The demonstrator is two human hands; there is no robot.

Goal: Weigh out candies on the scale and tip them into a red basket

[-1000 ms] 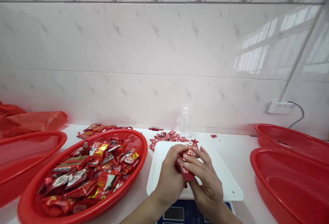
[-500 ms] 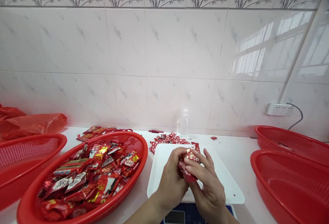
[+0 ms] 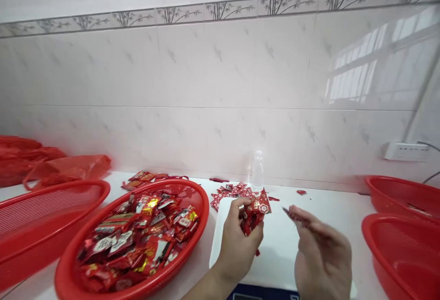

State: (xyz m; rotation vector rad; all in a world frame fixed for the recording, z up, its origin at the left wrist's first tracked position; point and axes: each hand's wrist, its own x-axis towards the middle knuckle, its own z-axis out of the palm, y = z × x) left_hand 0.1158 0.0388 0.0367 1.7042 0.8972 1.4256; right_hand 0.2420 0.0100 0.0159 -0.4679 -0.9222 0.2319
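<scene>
My left hand [image 3: 237,240] is closed around a small bunch of red snack packets [image 3: 261,202], one with a gold and white pattern on top. To the right, my right hand [image 3: 321,249] pinches a thin red packet [image 3: 292,216] seen nearly edge-on and a little blurred. Both hands are over the white tray [image 3: 275,258] of a scale, whose dark blue base [image 3: 268,292] shows at the bottom edge. Left of my hands, a red oval basket [image 3: 201,226] holds many red and gold wrapped snack packets [image 3: 151,240].
Patterned red packets [image 3: 233,190] lie behind the tray, near a clear plastic bottle [image 3: 257,171]. More red baskets stand at far left [image 3: 85,199] and right [image 3: 374,240]. Red plastic bags [image 3: 79,167] lie against the tiled wall; a power strip [image 3: 407,152] is mounted at right.
My hands, together around the packets before, are now apart. The right has moved right with a thin packet; the left keeps the bunch. The view has tilted and shifted.
</scene>
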